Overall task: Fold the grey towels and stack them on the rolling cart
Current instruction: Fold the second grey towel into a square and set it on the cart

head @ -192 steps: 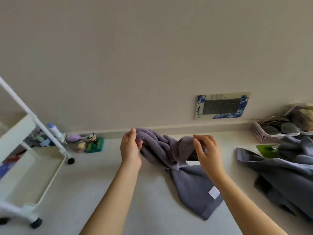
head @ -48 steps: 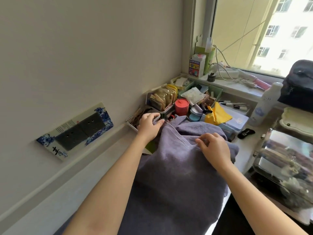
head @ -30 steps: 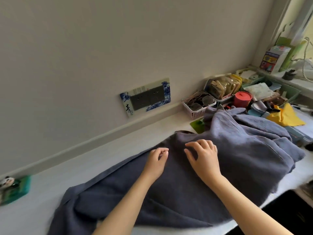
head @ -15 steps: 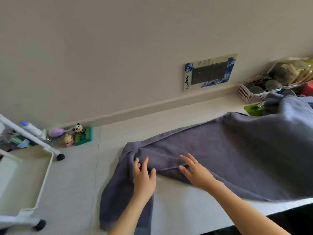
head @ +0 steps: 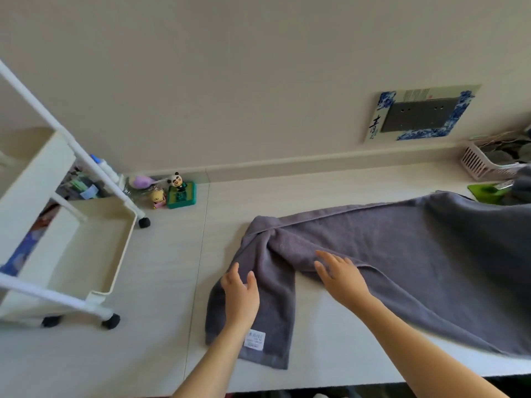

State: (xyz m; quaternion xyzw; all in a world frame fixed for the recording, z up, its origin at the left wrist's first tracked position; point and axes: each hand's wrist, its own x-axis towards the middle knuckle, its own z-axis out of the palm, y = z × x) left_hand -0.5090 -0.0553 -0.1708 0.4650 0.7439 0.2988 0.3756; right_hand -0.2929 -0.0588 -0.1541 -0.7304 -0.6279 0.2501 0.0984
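The towel (head: 402, 254) is lying spread along the worktop (head: 172, 254), running from under both hands away to the right, where its far end is passing out of view; its left end is turning a corner and trailing toward the person, label (head: 255, 340) showing just beside the left wrist. The left hand (head: 241, 294) is resting flat on that trailing end, fingers straight and slightly spread, pinching nothing; the right hand (head: 342, 277) is lying just to the right of it, fingers straight and splayed on the near hem, likewise gripping nothing; each grip is therefore open and pressing, not holding.

Judging by how things lie, the work is standing early in this towel's fold: the cloth is being smoothed out, and no clean fold is showing yet; a bunched crease is sitting just beyond the fingertips, between the two hands, and it is needing flattening first. The cart (head: 86, 254) is standing well to the left of the left hand, its near tray showing no towel in it; the upper tray's contents are hidden from here, so whether any towel is already stacked cannot be told. More grey cloth (head: 521, 182) is peeking in at the far right, beyond the right hand, beside a basket (head: 477, 168); it is probably waiting its turn. Left to do, as it seems: squaring the end, folding, carrying to the cart, then the rest.
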